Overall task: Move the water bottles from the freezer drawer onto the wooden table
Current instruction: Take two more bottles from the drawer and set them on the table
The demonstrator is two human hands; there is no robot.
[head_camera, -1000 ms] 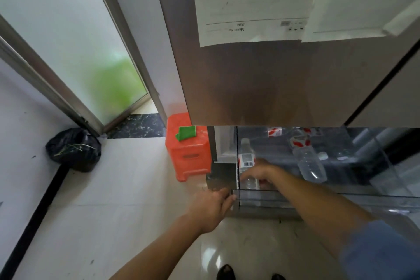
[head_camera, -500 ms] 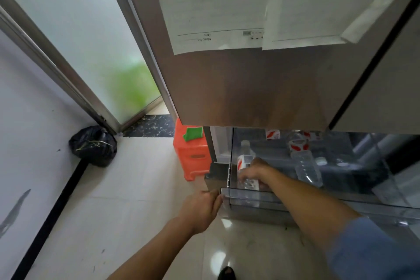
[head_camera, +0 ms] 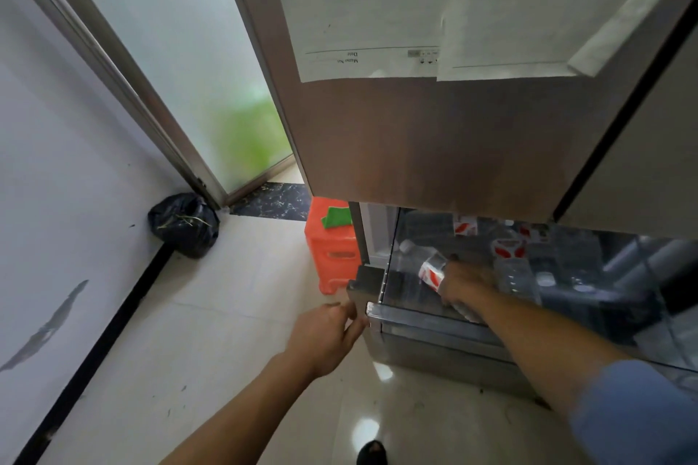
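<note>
In the head view, the freezer drawer (head_camera: 419, 319) stands pulled out at the foot of the fridge (head_camera: 434, 147), and its clear walls show what lies inside. The right hand (head_camera: 462, 283) reaches over the front rim into the drawer's left part, with its fingers (head_camera: 453, 268) wrapped round the middle of a water bottle (head_camera: 430, 271). That bottle is tilted: its white cap points up and to the left, its red and white label shows just beyond the knuckles, and its lower end is hidden under the hand. A second bottle (head_camera: 517, 277) lies in the drawer just to the right of that hand, untouched. More red and white labels show further back, too blurred to count. The left hand (head_camera: 325, 332) is outside the drawer at its front left corner, fingertips against the metal edge; whether they grip it cannot be told. An orange stool (head_camera: 332, 253) with a green cloth (head_camera: 334, 217) on top stands left of the fridge, and a black bag (head_camera: 185, 225) sits by the glass door.
</note>
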